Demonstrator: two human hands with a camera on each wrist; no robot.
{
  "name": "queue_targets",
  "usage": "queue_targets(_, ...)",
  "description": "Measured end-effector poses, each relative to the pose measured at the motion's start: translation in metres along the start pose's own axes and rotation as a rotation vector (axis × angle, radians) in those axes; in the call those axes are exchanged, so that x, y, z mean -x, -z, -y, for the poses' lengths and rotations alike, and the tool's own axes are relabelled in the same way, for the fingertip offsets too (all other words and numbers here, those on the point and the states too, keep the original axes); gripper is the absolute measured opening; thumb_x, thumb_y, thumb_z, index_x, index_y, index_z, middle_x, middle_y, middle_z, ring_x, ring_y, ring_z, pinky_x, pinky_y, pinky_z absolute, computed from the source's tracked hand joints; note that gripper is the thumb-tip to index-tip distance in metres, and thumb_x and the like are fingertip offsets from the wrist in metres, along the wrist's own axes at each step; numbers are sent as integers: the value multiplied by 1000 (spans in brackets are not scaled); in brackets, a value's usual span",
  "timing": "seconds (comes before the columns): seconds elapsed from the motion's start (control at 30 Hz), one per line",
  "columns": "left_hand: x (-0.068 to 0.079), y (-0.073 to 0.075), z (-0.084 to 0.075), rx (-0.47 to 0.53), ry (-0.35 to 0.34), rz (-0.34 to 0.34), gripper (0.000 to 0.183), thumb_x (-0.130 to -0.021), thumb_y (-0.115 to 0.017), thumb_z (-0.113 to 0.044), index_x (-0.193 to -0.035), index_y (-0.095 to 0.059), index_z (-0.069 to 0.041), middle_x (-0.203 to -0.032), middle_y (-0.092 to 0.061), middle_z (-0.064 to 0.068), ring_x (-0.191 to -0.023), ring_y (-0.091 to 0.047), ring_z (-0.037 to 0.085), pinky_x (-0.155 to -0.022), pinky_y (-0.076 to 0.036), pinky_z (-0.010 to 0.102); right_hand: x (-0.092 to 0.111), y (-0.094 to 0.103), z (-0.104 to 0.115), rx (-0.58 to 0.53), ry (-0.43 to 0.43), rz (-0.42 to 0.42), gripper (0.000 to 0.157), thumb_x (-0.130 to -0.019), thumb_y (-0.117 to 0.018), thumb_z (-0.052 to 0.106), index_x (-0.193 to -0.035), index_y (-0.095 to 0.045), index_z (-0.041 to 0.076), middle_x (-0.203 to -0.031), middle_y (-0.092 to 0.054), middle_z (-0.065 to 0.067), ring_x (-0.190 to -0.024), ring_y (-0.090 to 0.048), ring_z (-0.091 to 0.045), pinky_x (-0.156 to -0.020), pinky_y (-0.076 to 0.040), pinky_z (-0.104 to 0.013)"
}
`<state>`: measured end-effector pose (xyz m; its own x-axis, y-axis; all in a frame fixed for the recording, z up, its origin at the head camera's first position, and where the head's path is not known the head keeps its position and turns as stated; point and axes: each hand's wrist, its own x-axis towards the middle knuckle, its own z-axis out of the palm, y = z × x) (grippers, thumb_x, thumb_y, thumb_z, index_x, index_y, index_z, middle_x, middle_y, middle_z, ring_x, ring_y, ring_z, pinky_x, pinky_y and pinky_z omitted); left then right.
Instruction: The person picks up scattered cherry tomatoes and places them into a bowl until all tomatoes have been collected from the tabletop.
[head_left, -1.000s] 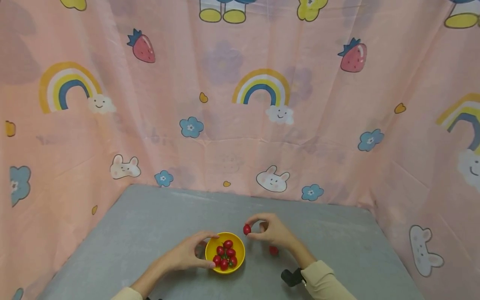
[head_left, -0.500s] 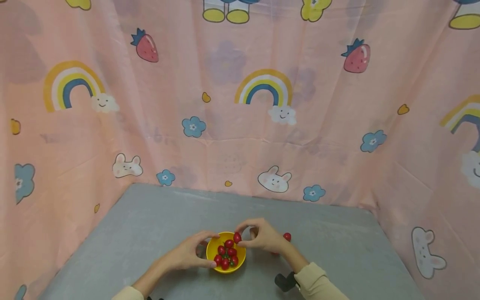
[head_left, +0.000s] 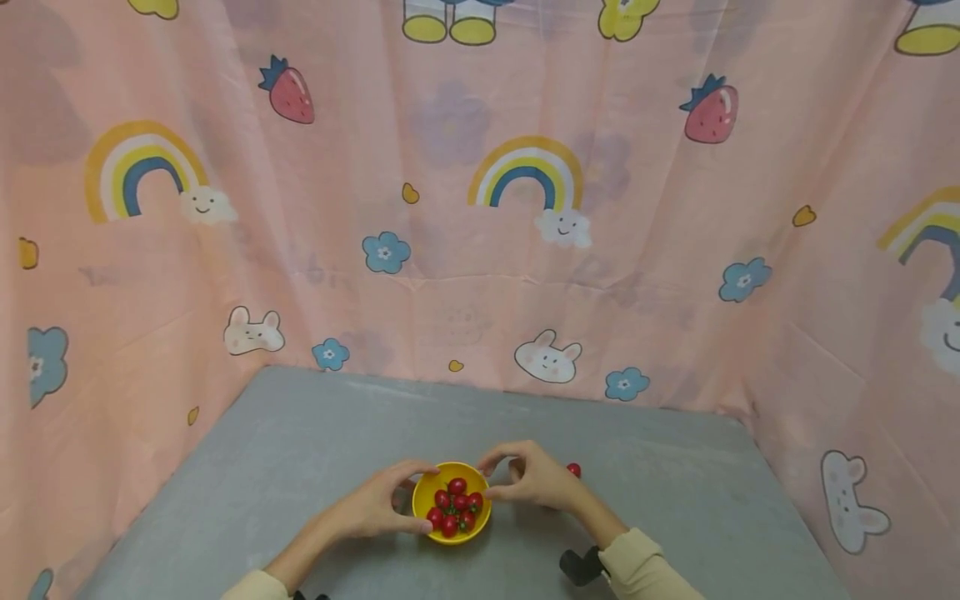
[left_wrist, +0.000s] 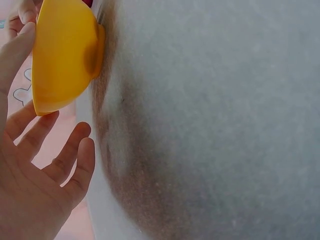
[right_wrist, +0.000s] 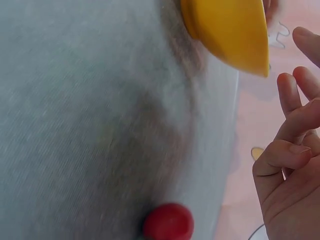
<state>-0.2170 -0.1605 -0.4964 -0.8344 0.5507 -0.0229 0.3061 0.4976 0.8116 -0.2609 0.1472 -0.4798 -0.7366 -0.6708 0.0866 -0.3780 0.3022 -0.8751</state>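
Note:
A small yellow bowl (head_left: 426, 490) stands on the grey table near me, with several red cherry tomatoes (head_left: 455, 505) in it. My left hand (head_left: 392, 504) holds the bowl's left side, index finger over the far rim and thumb on the near rim. The left wrist view shows that bowl (left_wrist: 65, 55) from below, with the left hand (left_wrist: 35, 170) and its other fingers spread loosely beside it. At the bowl's right rim my right hand (head_left: 504, 480) hovers with relaxed, curved fingers that hold nothing. One loose tomato (head_left: 573, 470) lies on the table just behind that hand. In the right wrist view I see the tomato (right_wrist: 168, 221), the bowl (right_wrist: 230, 30) and the right hand (right_wrist: 292, 165).
The grey table (head_left: 300, 467) is walled on three sides by a pink curtain (head_left: 480, 275) printed with rainbows, rabbits and strawberries. A black wrist strap (head_left: 579, 567) shows at my right sleeve.
My right hand carried a tomato left to the bowl and let it go among the others; its fingers now hold nothing. The left hand has stayed on the bowl.

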Motion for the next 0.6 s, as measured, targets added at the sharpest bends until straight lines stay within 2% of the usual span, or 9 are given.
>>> queue_targets(0.07, 0, 0, -1, -3, 0, -2, 66, -86, -84, -35, -143, -54, -20, -145, -50, 6, -114, -57, 26, -85, -53, 42, 3, 4, -2, 3, -8, -6, 26, -88, -82, 13, -113, -74, 12, -103, -68, -4, -51, -42, -11, -47, -39, -22)
queue_targets(0.3, -1, 0, 0, -12, -4, 2, 66, -86, -84, -35, -142, -55, -20, -145, -50, 5, -115, -57, 26, -84, -52, 38, 21, 19, -16, -18, -22, -54, 28, -90, -79, 8, -116, -71, 1, -107, -67, -21, -48, -41, -9, -44, -38, -21)
queue_targets(0.6, 0, 0, 2, -19, -15, 2, 65, -86, -84, -35, -142, -55, -21, -144, -51, 3, -114, -57, 26, -83, -52, 36, 55, 50, -41, -37, 4, -148, 33, -89, -78, 3, -118, -66, -5, -109, -63, -28, -50, -38, -7, -46, -37, -22)
